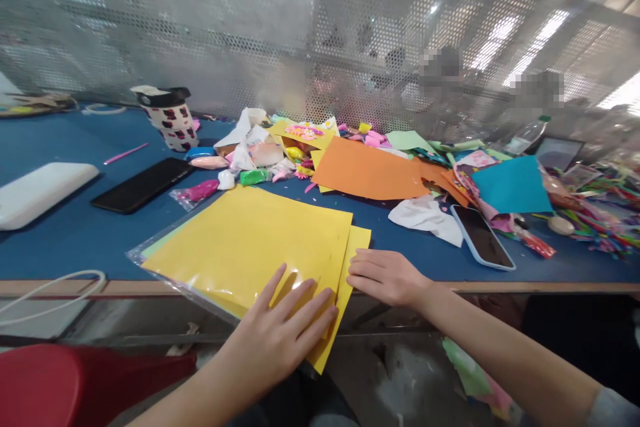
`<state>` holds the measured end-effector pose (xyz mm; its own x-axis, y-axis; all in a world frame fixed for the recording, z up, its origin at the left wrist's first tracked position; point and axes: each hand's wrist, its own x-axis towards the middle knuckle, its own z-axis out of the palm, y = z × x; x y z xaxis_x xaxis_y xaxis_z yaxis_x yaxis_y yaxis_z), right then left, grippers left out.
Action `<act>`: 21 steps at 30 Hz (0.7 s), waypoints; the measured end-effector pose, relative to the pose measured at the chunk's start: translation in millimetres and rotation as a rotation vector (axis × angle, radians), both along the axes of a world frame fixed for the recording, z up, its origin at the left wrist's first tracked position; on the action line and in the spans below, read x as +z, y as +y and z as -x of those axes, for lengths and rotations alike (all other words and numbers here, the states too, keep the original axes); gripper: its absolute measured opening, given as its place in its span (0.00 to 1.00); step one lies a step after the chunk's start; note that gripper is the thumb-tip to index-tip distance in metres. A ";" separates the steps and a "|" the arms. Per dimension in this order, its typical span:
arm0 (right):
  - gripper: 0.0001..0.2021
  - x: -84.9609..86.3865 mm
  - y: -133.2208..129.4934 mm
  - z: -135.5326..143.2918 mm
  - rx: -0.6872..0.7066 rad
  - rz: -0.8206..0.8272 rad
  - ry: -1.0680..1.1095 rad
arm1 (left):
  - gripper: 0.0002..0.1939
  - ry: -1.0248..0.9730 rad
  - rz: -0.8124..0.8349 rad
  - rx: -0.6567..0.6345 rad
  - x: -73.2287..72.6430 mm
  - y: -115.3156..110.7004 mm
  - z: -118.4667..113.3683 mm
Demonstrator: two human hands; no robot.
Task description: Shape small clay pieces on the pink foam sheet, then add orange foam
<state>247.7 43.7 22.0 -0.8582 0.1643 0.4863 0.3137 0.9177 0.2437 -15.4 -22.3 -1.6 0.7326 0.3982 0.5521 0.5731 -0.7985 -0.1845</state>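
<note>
A clear plastic packet (137, 255) with yellow sheets (250, 233) lies at the table's front edge and overhangs it. My left hand (285, 320) rests on the packet with its fingers spread. Another yellow sheet (361, 237) sticks out at the right side of the stack. My right hand (383, 277) is closed at the right edge of that sheet, its fingertips pressed on it; the thumb is hidden. Behind the packet lies an orange sheet (367, 170).
On the blue table (125, 240) are a black phone (143, 185), a white device (45, 192), a patterned cup (173, 121), clay packets (254, 177), a tissue (425, 217), a blue-edged phone (483, 237) and a teal sheet (513, 185). A red stool (43, 387) stands lower left.
</note>
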 end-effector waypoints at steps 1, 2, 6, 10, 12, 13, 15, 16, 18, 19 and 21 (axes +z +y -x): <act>0.12 -0.3 0.5 -1.0 -0.017 0.013 -0.018 | 0.12 0.007 0.014 0.008 0.5 0.0 -0.4; 0.12 -0.7 0.9 -1.8 -0.037 0.030 -0.031 | 0.12 0.014 0.040 0.014 1.0 0.1 -1.1; 0.10 -2.5 1.9 -2.3 -0.071 0.075 -0.013 | 0.12 0.021 0.108 0.062 -0.1 1.0 -5.8; 0.08 -5.0 2.9 -2.1 -0.042 0.087 0.027 | 0.13 0.001 -0.013 0.107 -6.2 1.6 -12.0; 0.07 -6.6 3.3 -3.2 -0.029 0.086 0.047 | 0.14 -0.025 -0.051 0.123 -6.3 2.0 -14.3; 0.07 -7.3 3.5 -4.0 -0.026 0.083 0.057 | 0.14 -0.036 -0.068 0.130 -4.7 2.4 -14.7; 0.09 -8.2 3.6 -5.4 -0.021 0.078 0.058 | 0.14 -0.054 -0.107 0.137 2.0 3.3 -13.5; 0.10 -8.2 3.5 -5.9 -0.018 0.076 0.056 | 0.14 -0.063 -0.120 0.132 6.6 3.9 -11.7; 0.10 -7.4 3.2 -5.9 -0.017 0.066 0.063 | 0.15 -0.105 -0.097 0.116 16.8 5.2 -5.8; 0.10 -6.7 2.9 -5.4 -0.020 0.059 0.070 | 0.16 -0.142 -0.056 0.113 21.7 5.8 -2.0; 0.10 -5.2 2.3 -3.1 -0.038 0.044 0.083 | 0.17 -0.243 0.058 0.129 29.1 6.8 6.4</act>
